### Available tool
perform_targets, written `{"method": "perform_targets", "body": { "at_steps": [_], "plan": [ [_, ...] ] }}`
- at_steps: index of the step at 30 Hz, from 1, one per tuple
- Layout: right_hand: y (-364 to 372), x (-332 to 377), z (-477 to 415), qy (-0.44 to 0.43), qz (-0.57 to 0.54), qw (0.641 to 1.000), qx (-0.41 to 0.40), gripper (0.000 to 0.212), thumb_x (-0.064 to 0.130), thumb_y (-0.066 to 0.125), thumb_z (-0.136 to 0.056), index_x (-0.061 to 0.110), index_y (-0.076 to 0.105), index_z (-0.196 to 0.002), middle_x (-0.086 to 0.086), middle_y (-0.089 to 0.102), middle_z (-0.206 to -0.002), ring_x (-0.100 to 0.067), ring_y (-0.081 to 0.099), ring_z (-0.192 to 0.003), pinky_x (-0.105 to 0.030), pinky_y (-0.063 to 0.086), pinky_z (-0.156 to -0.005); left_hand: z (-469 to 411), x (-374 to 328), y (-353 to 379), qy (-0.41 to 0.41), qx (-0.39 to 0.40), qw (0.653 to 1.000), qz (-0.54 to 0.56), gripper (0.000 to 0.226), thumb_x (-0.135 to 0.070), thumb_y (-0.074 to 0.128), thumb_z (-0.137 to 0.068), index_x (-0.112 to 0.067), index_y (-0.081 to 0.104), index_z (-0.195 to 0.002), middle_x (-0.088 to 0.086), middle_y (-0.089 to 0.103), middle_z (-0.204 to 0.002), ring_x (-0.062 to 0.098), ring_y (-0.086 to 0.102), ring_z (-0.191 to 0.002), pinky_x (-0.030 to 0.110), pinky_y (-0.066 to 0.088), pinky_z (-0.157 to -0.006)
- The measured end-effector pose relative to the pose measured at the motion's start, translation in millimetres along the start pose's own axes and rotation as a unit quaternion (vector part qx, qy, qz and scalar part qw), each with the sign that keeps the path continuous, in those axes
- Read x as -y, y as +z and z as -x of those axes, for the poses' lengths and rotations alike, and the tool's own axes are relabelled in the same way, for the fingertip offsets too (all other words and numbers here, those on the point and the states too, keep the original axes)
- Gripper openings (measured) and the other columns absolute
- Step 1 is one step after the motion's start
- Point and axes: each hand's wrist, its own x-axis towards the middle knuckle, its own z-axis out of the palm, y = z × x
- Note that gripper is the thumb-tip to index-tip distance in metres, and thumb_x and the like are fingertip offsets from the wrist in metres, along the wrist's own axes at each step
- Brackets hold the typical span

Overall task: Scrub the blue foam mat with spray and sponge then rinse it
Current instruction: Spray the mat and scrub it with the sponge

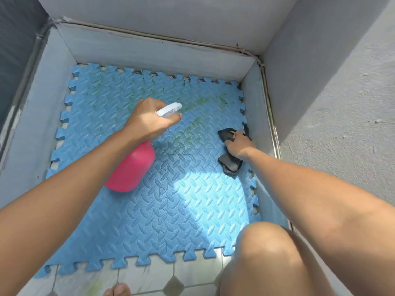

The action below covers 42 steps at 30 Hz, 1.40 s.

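Note:
A blue foam mat with jigsaw edges covers the floor of a walled corner; greenish stains streak its far half. My left hand grips a pink spray bottle by its white trigger head, nozzle pointing right over the stains, a finger on the trigger. My right hand presses on a dark sponge lying on the mat at its right edge, beside the wall. Part of the sponge is hidden under the hand.
Low grey walls close in the mat on the left, far and right sides. Tiled floor shows at the near edge. My bare knee is at the lower right and toes at the bottom.

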Motion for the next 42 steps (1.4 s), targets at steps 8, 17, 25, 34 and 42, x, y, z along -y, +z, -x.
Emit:
{"method": "perform_targets", "body": {
  "at_steps": [8,17,25,34,42],
  "plan": [
    [2.8,2.2,-0.5,-0.006,0.017,1.0,-0.019,0.052,0.038,0.046,-0.097,0.012,0.039,-0.141,-0.018,0.06,-0.131,-0.039,0.058,-0.117,-0.038,0.047,-0.091,7.4,6.4,-5.1,0.012,0.027,0.999,0.034,0.043,-0.038,0.072,-0.088,-0.005,0.068,-0.061,0.007,0.064,-0.048,0.004,0.05,-0.035,0.02,0.039,-0.045],
    [-5.3,7.9,-1.1,-0.011,0.038,0.999,0.006,0.052,0.038,0.045,-0.098,0.011,0.038,-0.142,-0.017,0.059,-0.134,-0.037,0.057,-0.12,-0.038,0.045,-0.092,48.5,58.0,-36.0,-0.011,0.069,0.997,-0.029,0.05,-0.058,0.063,-0.076,-0.009,0.063,-0.06,0.004,0.058,-0.049,0.014,0.053,-0.046,0.031,0.04,-0.053],
    [0.4,2.7,-10.2,-0.041,0.074,0.996,-0.007,0.051,0.037,0.043,-0.1,0.009,0.037,-0.141,-0.017,0.059,-0.133,-0.037,0.057,-0.121,-0.039,0.044,-0.093,63.3,81.5,-21.8,-0.008,0.097,0.995,-0.026,0.055,-0.057,0.077,-0.078,-0.009,0.056,-0.062,0.003,0.048,-0.051,0.012,0.041,-0.049,0.035,0.036,-0.053],
    [6.7,-3.7,-15.7,-0.05,0.066,0.996,-0.02,0.05,0.038,0.043,-0.097,0.009,0.04,-0.137,-0.02,0.059,-0.131,-0.038,0.058,-0.119,-0.039,0.044,-0.091,63.6,50.3,-19.1,0.023,0.128,0.991,-0.007,0.046,-0.043,0.079,-0.084,-0.011,0.056,-0.06,-0.002,0.052,-0.05,0.009,0.045,-0.048,0.032,0.037,-0.054],
    [10.0,2.3,1.0,-0.151,0.032,0.987,-0.049,0.028,0.033,0.053,-0.095,0.02,0.048,-0.118,-0.01,0.057,-0.124,-0.035,0.059,-0.109,-0.036,0.042,-0.079,65.0,61.8,-23.7,-0.027,-0.01,1.0,-0.011,0.056,-0.064,0.063,-0.075,-0.009,0.066,-0.066,0.011,0.066,-0.058,0.031,0.064,-0.063,0.041,0.049,-0.062]
  ]
}}
